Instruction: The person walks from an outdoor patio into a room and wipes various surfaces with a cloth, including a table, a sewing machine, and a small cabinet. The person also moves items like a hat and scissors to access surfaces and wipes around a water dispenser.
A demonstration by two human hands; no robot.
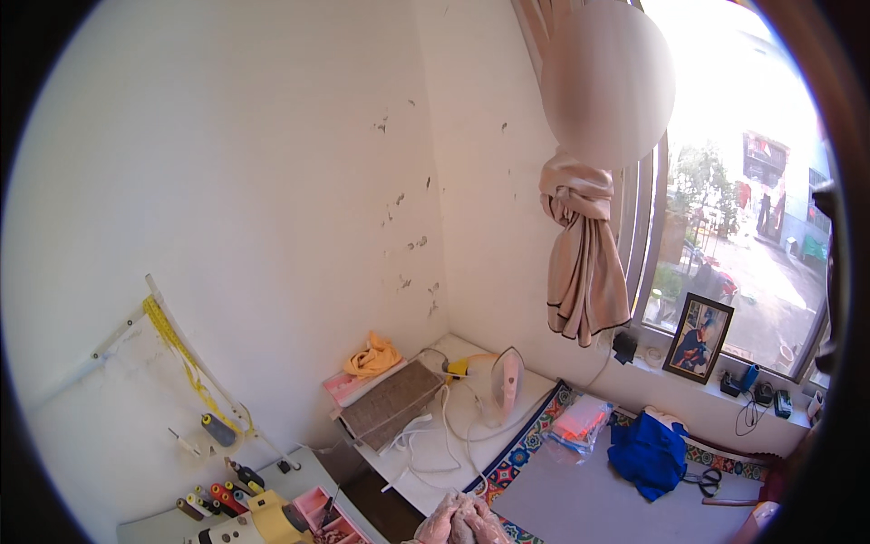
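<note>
At the bottom edge of the head view, my left hand (436, 525) and my right hand (486, 525) are close together, cut off by the frame. Both look wrinkled and pale, perhaps under thin clear gloves. Something greyish shows between them; whether they grip it cannot be told. Beyond them, white cords (445, 435) lie on a white table (421, 486). A clothes iron (508, 384) stands on its heel there, beside a brown rectangular board (391, 404) and an orange cloth (372, 357).
At lower left are a sewing machine (255, 527), thread spools (224, 500) and a pink divided tray (312, 500). A tile-patterned table mat (557, 496) on the right bears blue fabric (649, 452), scissors (710, 483) and a plastic packet (579, 425). A framed picture (698, 338) stands on the windowsill.
</note>
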